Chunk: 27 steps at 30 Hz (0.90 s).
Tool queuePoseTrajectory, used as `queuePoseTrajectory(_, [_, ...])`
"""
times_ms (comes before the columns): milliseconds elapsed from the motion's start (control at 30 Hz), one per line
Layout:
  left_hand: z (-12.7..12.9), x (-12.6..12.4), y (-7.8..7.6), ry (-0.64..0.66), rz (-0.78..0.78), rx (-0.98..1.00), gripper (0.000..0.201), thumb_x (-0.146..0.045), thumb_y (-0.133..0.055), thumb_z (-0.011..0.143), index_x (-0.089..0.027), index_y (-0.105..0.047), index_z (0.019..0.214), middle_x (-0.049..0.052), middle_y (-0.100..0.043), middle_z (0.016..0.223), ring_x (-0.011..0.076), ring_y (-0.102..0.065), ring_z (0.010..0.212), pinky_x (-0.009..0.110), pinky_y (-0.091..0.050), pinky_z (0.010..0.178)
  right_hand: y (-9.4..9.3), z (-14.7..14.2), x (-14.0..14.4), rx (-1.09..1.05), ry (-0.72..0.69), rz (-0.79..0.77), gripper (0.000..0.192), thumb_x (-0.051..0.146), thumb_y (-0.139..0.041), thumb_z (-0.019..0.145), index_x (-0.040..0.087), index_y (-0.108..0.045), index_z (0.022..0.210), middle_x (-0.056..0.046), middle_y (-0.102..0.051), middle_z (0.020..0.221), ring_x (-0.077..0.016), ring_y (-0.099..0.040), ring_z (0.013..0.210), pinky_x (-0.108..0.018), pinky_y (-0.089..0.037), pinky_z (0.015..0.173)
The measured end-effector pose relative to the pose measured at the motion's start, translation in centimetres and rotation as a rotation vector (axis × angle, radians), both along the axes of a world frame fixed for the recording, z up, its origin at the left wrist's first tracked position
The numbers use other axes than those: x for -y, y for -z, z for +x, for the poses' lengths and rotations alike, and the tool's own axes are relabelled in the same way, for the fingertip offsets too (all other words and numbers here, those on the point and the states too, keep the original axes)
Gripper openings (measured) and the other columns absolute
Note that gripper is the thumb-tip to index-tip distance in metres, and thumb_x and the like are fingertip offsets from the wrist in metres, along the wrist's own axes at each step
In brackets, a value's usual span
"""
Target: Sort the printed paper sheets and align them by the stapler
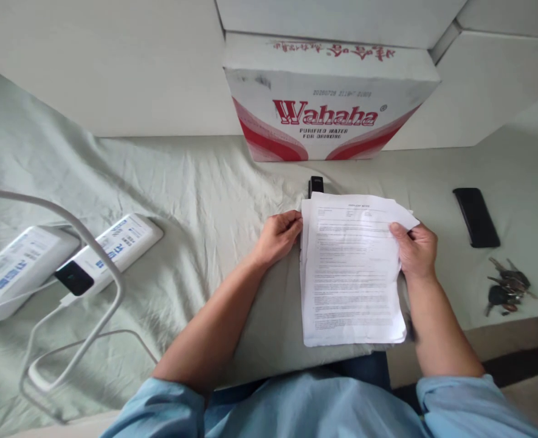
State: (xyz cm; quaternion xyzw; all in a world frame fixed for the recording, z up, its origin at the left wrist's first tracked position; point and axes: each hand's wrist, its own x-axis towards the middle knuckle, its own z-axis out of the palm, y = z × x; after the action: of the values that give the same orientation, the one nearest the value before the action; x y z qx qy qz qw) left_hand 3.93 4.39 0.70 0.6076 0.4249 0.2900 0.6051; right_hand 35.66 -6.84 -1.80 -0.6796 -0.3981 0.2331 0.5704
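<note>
A stack of white printed paper sheets (351,274) is gripped at its edges by the left hand (278,236) and right hand (415,248) on a pale green bedsheet (182,182).

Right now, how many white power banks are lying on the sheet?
2, both at the far left: one power bank at the picture's edge, the other power bank just right of it, with white cables crossing them.

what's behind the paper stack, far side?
A small black object pokes out behind the paper stack, ahead of the water carton. Its lower part is covered, so it can't be identified.
</note>
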Motion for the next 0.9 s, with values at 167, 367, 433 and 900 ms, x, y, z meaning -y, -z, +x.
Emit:
queuePoseTrajectory(167, [0.02,0.08,-0.05,-0.009,-0.031,0.037,0.025,-0.037,-0.057,0.092,-0.02,-0.058,0.075,-0.005,-0.047,0.056,0.0097,-0.042,0.052,0.025,-0.033,0.052,0.22,-0.04,-0.03,-0.015,-0.006,0.028,0.029,0.047,-0.093,0.082,0.021,-0.082,0.085,0.0,-0.075,0.079,-0.0166,-0.069,0.075,-0.029,-0.056,0.071])
queuePoseTrajectory(367, [-0.12,0.21,-0.16,0.017,0.023,0.019,0.045,-0.052,-0.057,0.098,-0.023,-0.044,0.068,-0.004,-0.042,0.057,0.0098,-0.039,0.053,0.027,-0.028,0.052,0.17,0.08,-0.06,0.0,0.0,0.02,0.028,0.047,-0.094,0.081,0.021,-0.082,0.084,0.0,-0.075,0.078,-0.016,-0.068,0.073,-0.029,-0.054,0.07])
queuePoseTrajectory(433, [-0.13,0.18,-0.02,0.016,0.085,-0.024,0.046,-0.055,-0.06,0.098,-0.022,-0.045,0.068,-0.004,-0.042,0.057,0.0098,-0.038,0.053,0.028,-0.026,0.052,0.12,0.04,-0.05,0.002,-0.005,0.023,0.029,0.048,-0.094,0.082,0.021,-0.083,0.086,0.0,-0.075,0.08,-0.0166,-0.068,0.074,-0.03,-0.055,0.069])
queuePoseTrajectory(900, [-0.3,-0.09,-0.17,-0.018,-0.063,0.085,0.044,-0.052,-0.071,0.095,-0.023,-0.05,0.07,-0.006,-0.051,0.046,0.0079,-0.038,0.04,0.026,-0.028,0.048,0.32,0.53,-0.81,0.006,0.125,0.138,0.043,0.055,-0.095,0.074,0.021,-0.076,0.092,0.002,-0.068,0.076,-0.0121,-0.056,0.062,-0.028,-0.046,0.06])
